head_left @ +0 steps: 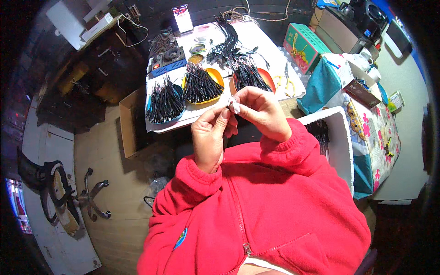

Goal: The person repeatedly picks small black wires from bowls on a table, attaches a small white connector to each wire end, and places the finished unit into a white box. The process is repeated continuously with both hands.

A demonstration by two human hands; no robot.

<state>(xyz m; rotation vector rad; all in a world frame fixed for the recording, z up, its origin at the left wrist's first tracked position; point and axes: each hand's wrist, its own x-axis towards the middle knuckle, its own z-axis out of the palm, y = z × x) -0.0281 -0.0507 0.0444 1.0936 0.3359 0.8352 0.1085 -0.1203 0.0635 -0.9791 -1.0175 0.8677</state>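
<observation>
My left hand (207, 136) and my right hand (265, 111) meet in front of my chest, at the near edge of the white-covered table (183, 126). Both are closed in a pinch, fingertips almost touching. A small crumpled white piece (235, 107) shows between my right thumb and fingers. What my left fingers pinch is hidden. Just beyond lie bundles of short black cables: one in a blue tray (172, 120), one in a yellow tray (222, 81), one in a red tray (269, 78). A longer bundle of black cables (225, 39) stretches toward the far edge.
A blue device with a fan (168, 66), a lit phone (183, 19) and yellow-handled scissors (289, 85) are on the table. To my right stand a white foam box (341, 137) and a green carton (306, 46). An open cardboard box (128, 123) and an overturned office chair (59, 192) are left.
</observation>
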